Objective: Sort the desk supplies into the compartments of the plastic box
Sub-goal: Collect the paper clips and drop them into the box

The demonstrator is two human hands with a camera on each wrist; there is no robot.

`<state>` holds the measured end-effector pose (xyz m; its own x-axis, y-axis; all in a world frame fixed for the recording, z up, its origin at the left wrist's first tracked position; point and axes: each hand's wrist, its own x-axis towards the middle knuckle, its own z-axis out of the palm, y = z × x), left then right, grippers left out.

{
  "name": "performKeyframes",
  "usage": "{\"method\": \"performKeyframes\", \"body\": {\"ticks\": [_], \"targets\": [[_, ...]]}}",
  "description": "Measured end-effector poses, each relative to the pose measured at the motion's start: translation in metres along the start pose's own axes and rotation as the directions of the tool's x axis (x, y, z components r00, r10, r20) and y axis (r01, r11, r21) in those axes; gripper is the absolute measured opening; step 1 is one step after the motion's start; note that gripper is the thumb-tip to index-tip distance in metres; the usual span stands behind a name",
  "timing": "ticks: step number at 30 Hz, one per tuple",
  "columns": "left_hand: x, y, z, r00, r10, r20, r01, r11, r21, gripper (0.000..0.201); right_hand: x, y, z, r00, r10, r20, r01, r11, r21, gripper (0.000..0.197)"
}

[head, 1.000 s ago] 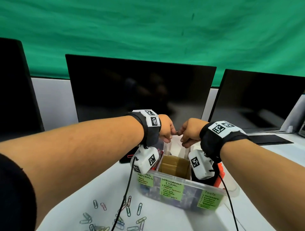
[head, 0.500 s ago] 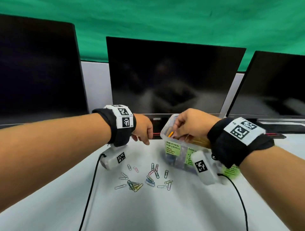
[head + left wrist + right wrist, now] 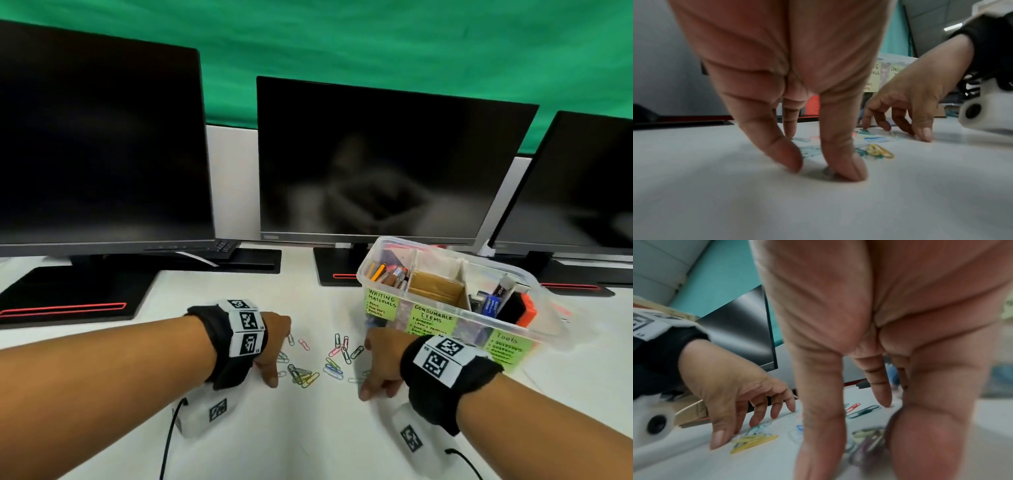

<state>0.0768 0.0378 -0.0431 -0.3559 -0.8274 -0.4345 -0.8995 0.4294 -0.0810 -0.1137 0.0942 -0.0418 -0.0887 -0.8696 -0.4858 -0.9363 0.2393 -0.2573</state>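
Note:
Several coloured paper clips lie scattered on the white desk between my hands. My left hand stands over their left edge; its fingers point down and the thumb and forefinger tips touch the desk beside a pale clip. My right hand stands at their right edge, its fingers straight down around a bunch of purple and green clips. Neither hand has lifted anything. The clear plastic box stands behind the right hand, labelled writing materials, consumable items and tools.
Pens and pencils fill the box's left compartment, a cardboard piece the middle, a glue stick and an orange-black tool the right. Three dark monitors on stands line the back. Wrist camera cables trail toward me.
Both hands came down from the box to the desk. The right hand left the box's left compartment and now stands among the clips; the left hand dropped onto the clips' left side.

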Motion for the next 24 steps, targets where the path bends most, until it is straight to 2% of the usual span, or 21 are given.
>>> {"method": "performKeyframes", "body": {"ticks": [2, 4, 6, 8, 10, 12, 14, 15, 17, 20, 22, 24], "targets": [[0.004, 0.005, -0.001, 1.0, -0.01, -0.025, 0.008, 0.998, -0.068, 0.08, 0.01, -0.007, 0.001, 1.0, -0.012, 0.007, 0.011, 0.997, 0.082, 0.042], [0.01, 0.011, -0.001, 0.999, -0.011, -0.052, 0.004, 0.991, -0.137, 0.074, 0.02, -0.017, 0.002, 0.999, -0.041, -0.014, 0.042, 0.997, 0.061, 0.017], [0.015, 0.019, -0.001, 0.997, -0.004, -0.078, -0.011, 0.98, -0.2, 0.066, 0.03, -0.029, 0.003, 0.998, -0.059, -0.02, 0.06, 0.995, 0.073, 0.01], [0.019, 0.026, -0.002, 0.994, 0.018, -0.106, -0.046, 0.964, -0.261, 0.056, 0.04, -0.037, 0.002, 0.996, -0.088, -0.005, 0.088, 0.988, 0.126, 0.024], [0.022, 0.029, -0.005, 0.99, 0.043, -0.132, -0.086, 0.936, -0.341, 0.043, 0.043, -0.043, -0.001, 0.99, -0.129, -0.058, 0.137, 0.98, 0.142, 0.033], [0.021, 0.027, -0.009, 0.986, 0.047, -0.163, -0.107, 0.918, -0.383, 0.036, 0.041, -0.046, -0.006, 0.975, -0.157, -0.157, 0.16, 0.987, 0.003, 0.036], [0.017, 0.022, -0.012, 0.98, 0.031, -0.198, -0.098, 0.936, -0.339, 0.041, 0.039, -0.046, -0.009, 0.952, -0.196, -0.234, 0.143, 0.964, -0.225, 0.037], [0.013, 0.018, -0.013, 0.98, 0.021, -0.195, -0.082, 0.948, -0.308, 0.051, 0.039, -0.047, -0.009, 0.951, -0.21, -0.228, 0.142, 0.948, -0.284, 0.038], [0.007, 0.013, -0.011, 0.993, 0.01, -0.115, -0.04, 0.964, -0.262, 0.074, 0.039, -0.049, -0.006, 0.963, -0.234, -0.137, 0.171, 0.917, -0.361, 0.038], [0.001, 0.012, 0.0, 1.0, 0.011, -0.016, -0.014, 0.983, -0.184, 0.095, 0.038, -0.054, 0.003, 0.96, -0.281, -0.001, 0.258, 0.88, -0.399, 0.03], [-0.001, 0.017, 0.007, 0.999, 0.0, -0.049, -0.006, 0.994, -0.111, 0.095, 0.037, -0.056, 0.01, 0.941, -0.337, 0.038, 0.323, 0.86, -0.395, 0.027], [0.0, 0.023, 0.012, 0.994, -0.013, -0.106, 0.001, 0.993, -0.117, 0.091, 0.033, -0.055, 0.015, 0.929, -0.367, 0.047, 0.355, 0.849, -0.392, 0.026]]}}
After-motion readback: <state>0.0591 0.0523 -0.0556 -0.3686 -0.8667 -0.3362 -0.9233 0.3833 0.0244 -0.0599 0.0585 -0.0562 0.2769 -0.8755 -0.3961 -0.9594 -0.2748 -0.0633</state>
